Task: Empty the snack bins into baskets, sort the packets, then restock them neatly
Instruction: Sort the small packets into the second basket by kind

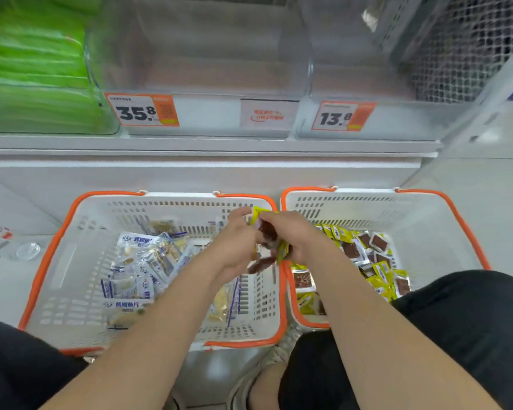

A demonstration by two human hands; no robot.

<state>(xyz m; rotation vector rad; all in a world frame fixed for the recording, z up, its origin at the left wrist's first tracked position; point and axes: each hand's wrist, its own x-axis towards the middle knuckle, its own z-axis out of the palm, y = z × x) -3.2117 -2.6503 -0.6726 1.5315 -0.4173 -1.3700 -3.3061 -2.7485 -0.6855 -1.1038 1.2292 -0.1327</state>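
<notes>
Left hand (237, 247) and right hand (293, 235) clasp yellow-and-brown foil snack packets (267, 232); the empty clear plastic bin (365, 72) lies ahead, rightward.

Bright, even light; hands and shelves motion-blurred (wide-angle bowing at edges).

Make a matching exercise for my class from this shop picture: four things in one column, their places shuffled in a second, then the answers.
Things
1. blue packets
2. yellow packets
3. green packs
4. 13.8 tag

Places
a. right bin, on its front
b. left basket
c. top-left bin
d. right basket

Pairs: 1-b, 2-d, 3-c, 4-a
</notes>
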